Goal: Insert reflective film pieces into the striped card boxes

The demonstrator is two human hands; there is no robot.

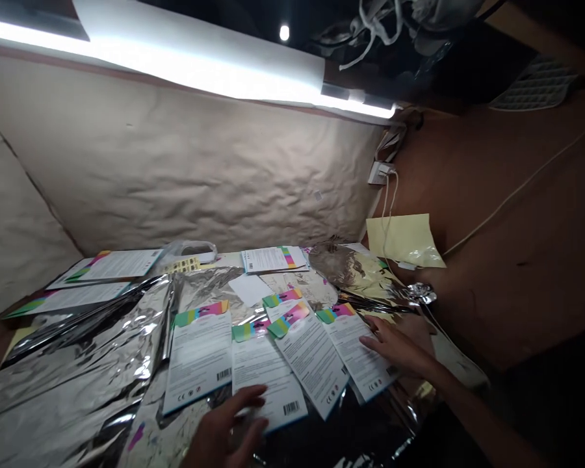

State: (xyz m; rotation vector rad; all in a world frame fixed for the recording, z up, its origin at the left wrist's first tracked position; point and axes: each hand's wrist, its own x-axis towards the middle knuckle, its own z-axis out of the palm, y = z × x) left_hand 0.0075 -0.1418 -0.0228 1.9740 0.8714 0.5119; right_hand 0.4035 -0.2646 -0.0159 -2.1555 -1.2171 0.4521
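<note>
White packets (311,357) between the hands (224,426) (398,344)

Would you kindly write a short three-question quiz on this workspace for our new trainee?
1. True or false: the right hand is nearer than the left hand to the front group's rightmost white rectangular packet with a multicoloured top.

2. What shows below the white electrical socket with its cables?
A. a red cup
B. a yellow rectangular sheet
C. a wooden spoon

3. Fill in: the crinkled, shiny sheet at the table's left is ____ in colour.

Key: 1. True; 2. B; 3. silver.
</note>
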